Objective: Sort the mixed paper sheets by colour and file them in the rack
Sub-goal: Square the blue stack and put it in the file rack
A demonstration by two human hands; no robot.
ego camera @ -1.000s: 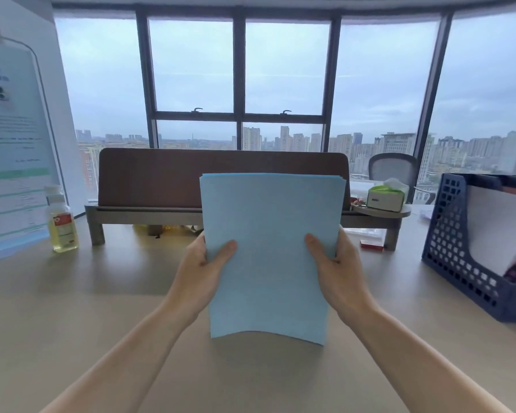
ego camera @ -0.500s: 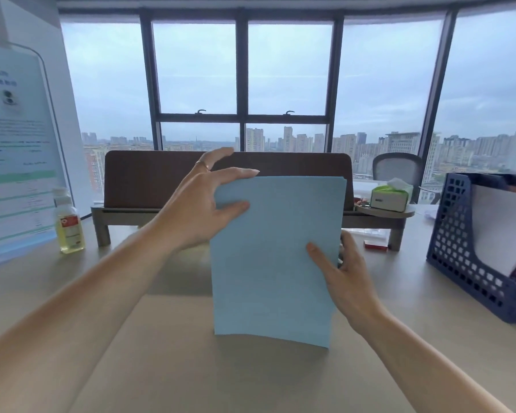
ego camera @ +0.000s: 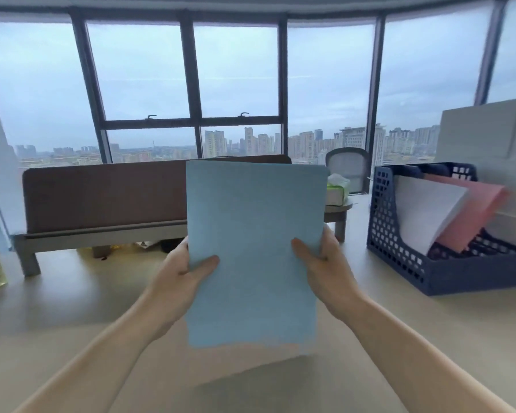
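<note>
**Inspector:** Position of the work item?

**Observer:** The blue sheets (ego camera: 253, 251) stand upright over the near middle of the tabletop (ego camera: 72, 308). The left hand (ego camera: 188, 263) grips the left edge and the right hand (ego camera: 322, 257) grips the right edge. Each thumb lies across the near face with the fingers behind. Neither hand is free.

**Inspector:** Does the lower edge rest on the tabletop?

**Observer:** I cannot say. That edge is blurred, and a shadow lies on the tabletop beneath it.

**Inspector:** And the rack?

**Observer:** The dark blue rack (ego camera: 399, 234) sits to the right, well apart from the stack. White sheets (ego camera: 426, 210) lean in its left compartment, and pink sheets (ego camera: 474, 216) lean in the next one to the right. No blue paper shows in it.

**Inspector:** Which step is in hand, in your judgement?

**Observer:** Filing. The stack looks squared and is all one colour, so sorting appears done for blue. Blue looks to be the batch outstanding.

**Inspector:** What does the next move require?

**Observer:** A carry to the right, then lowering the stack edge-first into a compartment not taken by white or pink. The remaining slots are partly hidden behind the pink sheets, so I cannot confirm which is free. Thin paper is likely to bow if held on one side, so both hands should guide it past the divider.
</note>
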